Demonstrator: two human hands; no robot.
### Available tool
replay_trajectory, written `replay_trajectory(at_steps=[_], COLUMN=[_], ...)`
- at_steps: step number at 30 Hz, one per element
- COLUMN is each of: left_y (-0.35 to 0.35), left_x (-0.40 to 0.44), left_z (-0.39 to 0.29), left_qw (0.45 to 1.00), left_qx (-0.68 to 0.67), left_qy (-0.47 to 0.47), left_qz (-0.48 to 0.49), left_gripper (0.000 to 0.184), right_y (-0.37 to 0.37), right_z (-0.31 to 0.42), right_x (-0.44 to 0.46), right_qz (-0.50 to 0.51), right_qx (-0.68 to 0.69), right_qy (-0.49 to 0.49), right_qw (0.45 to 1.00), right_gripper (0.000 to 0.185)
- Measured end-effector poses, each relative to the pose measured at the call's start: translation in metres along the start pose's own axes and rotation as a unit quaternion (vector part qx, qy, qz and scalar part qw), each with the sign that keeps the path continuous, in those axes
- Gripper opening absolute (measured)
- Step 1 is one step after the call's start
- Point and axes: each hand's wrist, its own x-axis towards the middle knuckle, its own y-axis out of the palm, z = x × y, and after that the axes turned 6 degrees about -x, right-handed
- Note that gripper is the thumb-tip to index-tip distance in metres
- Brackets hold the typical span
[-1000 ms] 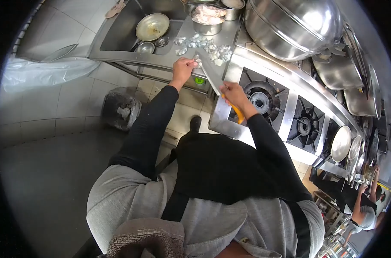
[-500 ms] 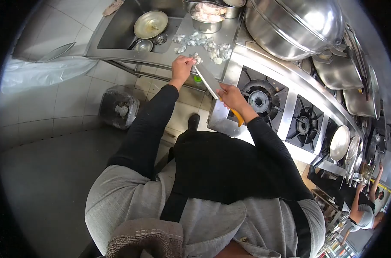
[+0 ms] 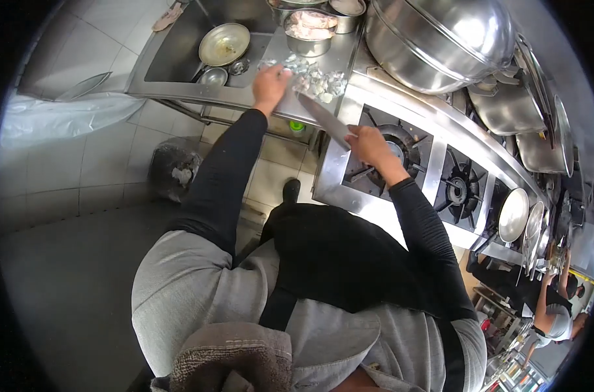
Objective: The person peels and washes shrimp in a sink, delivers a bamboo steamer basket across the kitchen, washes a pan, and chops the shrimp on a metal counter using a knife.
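My right hand [image 3: 371, 147] is closed round the handle of a kitchen knife [image 3: 324, 119] with a broad metal blade. The blade slants up and left, its tip near the steel counter's front edge. My left hand [image 3: 271, 88] is over the left end of a spread of small pale-grey glossy pieces [image 3: 323, 83], which look like raw shrimp. Its fingers are curled down; anything in them is hidden. Behind the pieces stands a round metal container [image 3: 308, 46] filled with pale pink raw meat [image 3: 311, 25].
A sink [image 3: 172, 65] with a pan [image 3: 225, 44] lies left. Gas burners [image 3: 457, 191] and a large steel pot [image 3: 441, 39] are right. A lined bin [image 3: 172, 171] stands on the floor. Another person [image 3: 552, 320] is at far right.
My left hand has moved away from the knife blade, left and up onto the pieces. The knife and my right hand have shifted slightly right and up. The piece my left hand pinched is no longer visible.
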Motion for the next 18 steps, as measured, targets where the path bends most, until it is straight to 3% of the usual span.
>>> replay_trajectory(at_steps=[1,5,10,12,15,18], left_y=[-0.007,-0.029,-0.07,-0.09,-0.091,-0.06], left_x=[0.0,-0.004,0.001,0.008,0.026,0.007], left_z=[0.012,0.068,0.064,0.043,0.0,-0.037], left_qw=[0.998,0.99,0.965,0.953,0.916,0.889], left_qx=[0.046,0.021,0.038,0.097,0.193,0.261], left_qy=[0.009,0.106,0.08,0.084,0.091,0.095], left_qz=[-0.043,0.095,0.248,0.274,0.341,0.364], left_gripper=[0.034,0.033,0.029,0.031,0.03,0.031], right_y=[-0.001,-0.014,0.012,0.024,0.011,0.019], right_z=[-0.003,-0.004,-0.003,-0.012,-0.004,-0.012], right_x=[-0.002,-0.018,-0.033,-0.029,-0.032,-0.033], right_qz=[-0.017,-0.036,-0.04,-0.05,0.054,0.059], right_qx=[-0.027,-0.054,0.034,0.018,0.141,0.235], right_qy=[-0.013,0.007,-0.003,-0.019,0.1,0.141], right_qw=[0.999,0.998,0.999,0.998,0.983,0.96], right_gripper=[0.03,0.031,0.035,0.034,0.039,0.04])
